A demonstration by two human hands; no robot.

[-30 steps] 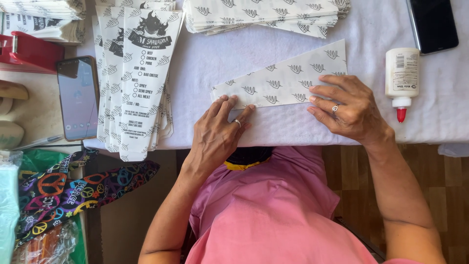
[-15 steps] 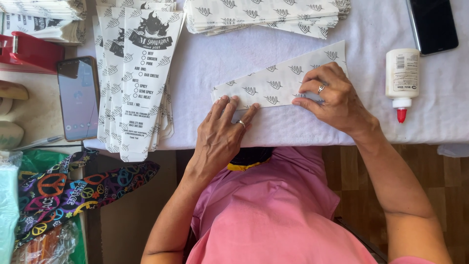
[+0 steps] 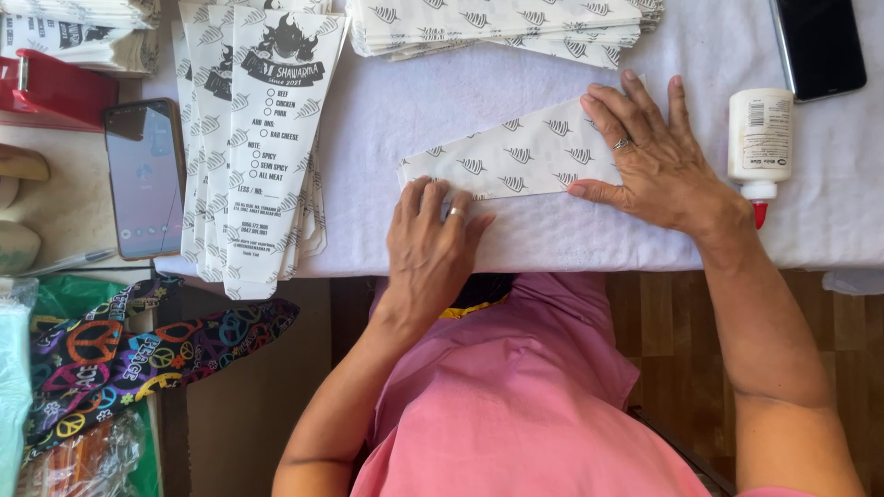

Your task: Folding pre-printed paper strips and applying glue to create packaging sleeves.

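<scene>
A folded white paper wrapper point(image 3: 516, 161) with a grey leaf pattern lies on the white cloth point(image 3: 442, 101) near the table's front edge. My left hand point(image 3: 431, 244) rests flat on its narrow left end, fingers together. My right hand point(image 3: 649, 152) lies flat over its wide right end, fingers spread and pressing down. Neither hand grips anything. To the left, a fanned pile of printed wrappers point(image 3: 253, 138) hangs over the table edge.
A white glue bottle point(image 3: 760, 143) with a red tip lies right of my right hand. A black phone point(image 3: 820, 46) sits at the far right, another phone point(image 3: 145, 179) at left. More patterned wrappers point(image 3: 497, 23) are stacked at the back. A red box point(image 3: 51, 87) stands far left.
My right hand slid up and away across the wide end of the wrapper, spreading its fingers. My left hand stayed on the narrow end.
</scene>
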